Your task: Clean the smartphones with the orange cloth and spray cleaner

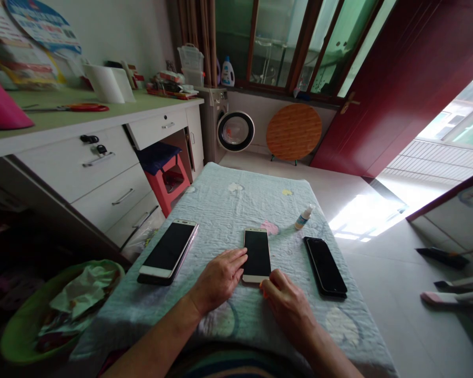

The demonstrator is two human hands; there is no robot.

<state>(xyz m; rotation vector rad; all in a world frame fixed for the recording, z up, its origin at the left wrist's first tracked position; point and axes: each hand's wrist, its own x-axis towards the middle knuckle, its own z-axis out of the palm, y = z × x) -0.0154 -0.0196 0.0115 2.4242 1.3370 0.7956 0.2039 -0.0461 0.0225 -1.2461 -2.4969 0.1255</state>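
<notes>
Resting the left hand, unclenched with fingers extended, on the left long edge of the middle phone, flat on the cloth just ahead of and between both hands, with its long axis pointing nearly straight away from the body. Grasping a small orange item, mostly hidden and not identifiable, in the curled fingers of the right hand at the near right corner. Lying closer to mid-phone with the left hand, closer to the near short end with the right.
</notes>
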